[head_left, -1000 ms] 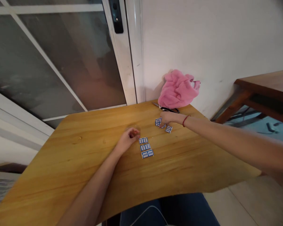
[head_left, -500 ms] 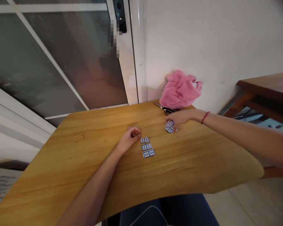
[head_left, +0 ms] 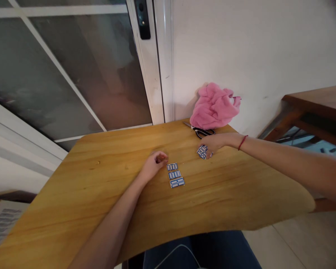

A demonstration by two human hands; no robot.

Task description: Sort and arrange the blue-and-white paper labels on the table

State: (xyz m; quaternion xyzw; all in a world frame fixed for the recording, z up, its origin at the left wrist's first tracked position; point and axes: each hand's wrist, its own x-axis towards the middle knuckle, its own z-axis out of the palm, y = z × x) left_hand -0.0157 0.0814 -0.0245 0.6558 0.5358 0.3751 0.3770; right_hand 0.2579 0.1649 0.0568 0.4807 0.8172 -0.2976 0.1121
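Three small pieces of blue-bordered white labels form a column on the wooden table [head_left: 100, 194]: a top piece [head_left: 172, 167], a middle piece [head_left: 174, 175] and a bottom piece [head_left: 177, 182]. Beside the top piece, my left hand [head_left: 156, 163] rests with loosely curled fingers, a gap showing between thumb and fingers and nothing visible in them. My right hand [head_left: 212, 143], a red string on its wrist, reaches over a loose pile of similar labels [head_left: 202, 151]. Its fingers close around the pile's right side; what the fingertips grip is partly hidden.
Black-handled scissors [head_left: 203, 132] lie behind my right hand, in front of a bunched pink fluffy cloth [head_left: 215, 107] by the wall. A framed glass door [head_left: 100, 74] stands beyond the table. Another wooden table [head_left: 319, 98] is at right. A tiny bit [head_left: 98, 163] lies at left.
My right hand has shifted very slightly over the label pile, and more of the scissors' handle shows. My left hand and the column of labels stay in place.
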